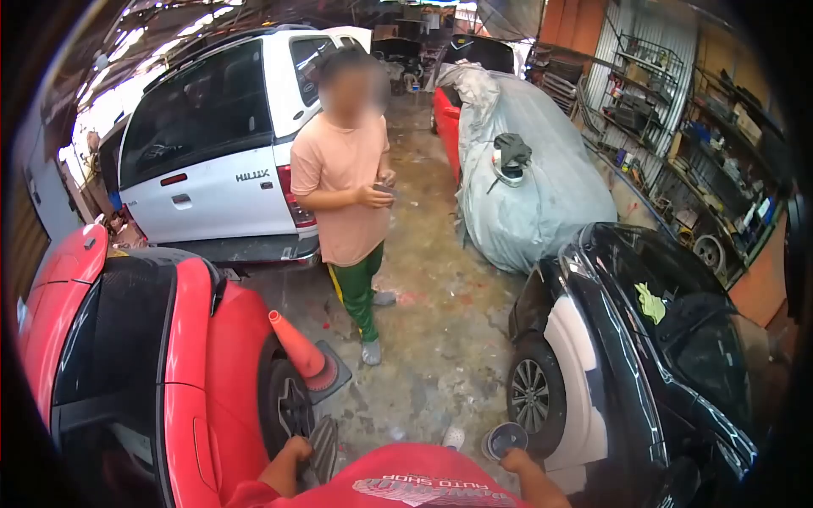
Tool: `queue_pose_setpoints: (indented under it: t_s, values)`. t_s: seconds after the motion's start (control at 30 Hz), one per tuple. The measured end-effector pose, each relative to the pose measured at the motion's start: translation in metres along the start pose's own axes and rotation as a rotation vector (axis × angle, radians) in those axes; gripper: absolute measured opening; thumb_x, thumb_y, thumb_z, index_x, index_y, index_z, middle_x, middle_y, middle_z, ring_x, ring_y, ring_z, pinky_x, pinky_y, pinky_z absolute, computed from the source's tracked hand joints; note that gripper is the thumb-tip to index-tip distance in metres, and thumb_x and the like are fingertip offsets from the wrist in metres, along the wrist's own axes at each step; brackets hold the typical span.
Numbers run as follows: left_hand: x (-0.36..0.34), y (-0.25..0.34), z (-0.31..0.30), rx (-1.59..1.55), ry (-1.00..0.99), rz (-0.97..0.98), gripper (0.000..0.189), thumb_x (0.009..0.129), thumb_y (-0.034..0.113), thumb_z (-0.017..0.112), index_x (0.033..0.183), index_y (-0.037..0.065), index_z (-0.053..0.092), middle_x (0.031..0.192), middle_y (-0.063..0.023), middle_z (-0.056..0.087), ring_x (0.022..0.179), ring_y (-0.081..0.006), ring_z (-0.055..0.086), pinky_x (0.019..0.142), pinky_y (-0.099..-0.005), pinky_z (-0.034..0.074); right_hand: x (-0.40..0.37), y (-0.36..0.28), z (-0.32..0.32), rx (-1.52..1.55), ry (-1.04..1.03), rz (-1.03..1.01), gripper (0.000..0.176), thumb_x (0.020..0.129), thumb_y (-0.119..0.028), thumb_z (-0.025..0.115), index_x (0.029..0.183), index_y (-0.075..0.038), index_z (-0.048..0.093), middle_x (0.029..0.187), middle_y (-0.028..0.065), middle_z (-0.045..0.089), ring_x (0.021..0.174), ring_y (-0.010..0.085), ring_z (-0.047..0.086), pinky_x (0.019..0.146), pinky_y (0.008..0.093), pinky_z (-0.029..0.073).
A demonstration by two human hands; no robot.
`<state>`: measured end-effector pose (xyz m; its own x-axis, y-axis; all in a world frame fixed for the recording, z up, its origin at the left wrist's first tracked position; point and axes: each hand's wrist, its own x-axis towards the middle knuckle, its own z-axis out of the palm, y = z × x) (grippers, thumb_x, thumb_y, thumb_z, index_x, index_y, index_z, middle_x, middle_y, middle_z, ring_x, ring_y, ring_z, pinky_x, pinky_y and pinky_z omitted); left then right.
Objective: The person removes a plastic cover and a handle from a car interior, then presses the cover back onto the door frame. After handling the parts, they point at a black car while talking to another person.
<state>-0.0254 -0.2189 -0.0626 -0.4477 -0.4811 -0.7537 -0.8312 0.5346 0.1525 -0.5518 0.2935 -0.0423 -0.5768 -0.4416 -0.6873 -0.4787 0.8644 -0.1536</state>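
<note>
My left hand (296, 449) is closed at the bottom, beside the red car's wheel. It appears to grip a flat grey striped thing (324, 450) whose kind I cannot make out. On the other side, my right hand (515, 461) is closed on the edge of a round cup (506, 438) with a dark inside. This cup is close to the front wheel (531, 394) of the black car (677, 339), whose fender has a pale patch (572, 334). My red shirt (415, 474) lies between both hands.
A person (343, 178) stands ahead, hands together around a small dark thing. An orange cone (296, 347) stands by the red car (229, 356). Further back are a white pickup (220, 203), a covered car (542, 161) and loaded shelves (711, 169). A green cloth (650, 302) lies on the black car.
</note>
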Motion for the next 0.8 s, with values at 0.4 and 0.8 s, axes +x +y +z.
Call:
queue_pose_setpoints:
  t_s: [0.4, 0.8]
  values:
    - [-0.001, 0.023, -0.01, -0.331, -0.007, -0.178, 0.05, 0.079, 0.032, 0.079, 0.122, 0.008, 0.083, 0.122, -0.0181, 0.081, 0.114, -0.0357, 0.078, 0.1, -0.043, 0.06, -0.011, -0.007, 0.022, 0.058, -0.022, -0.013, 0.059, 0.085, -0.041, 0.076, 0.136, -0.012, 0.076, 0.138, 0.0216, 0.073, 0.13, 0.0397, 0.069, 0.112, 0.0471, 0.053]
    - [-0.012, 0.035, -0.022, -0.172, 0.053, -0.133, 0.046, 0.078, 0.028, 0.077, 0.121, 0.012, 0.084, 0.119, -0.0156, 0.082, 0.114, -0.0327, 0.078, 0.1, -0.0426, 0.06, -0.022, 0.014, 0.04, 0.119, -0.005, 0.043, 0.056, 0.086, -0.04, 0.078, 0.135, -0.012, 0.078, 0.138, 0.0201, 0.074, 0.129, 0.0385, 0.07, 0.113, 0.0466, 0.053]
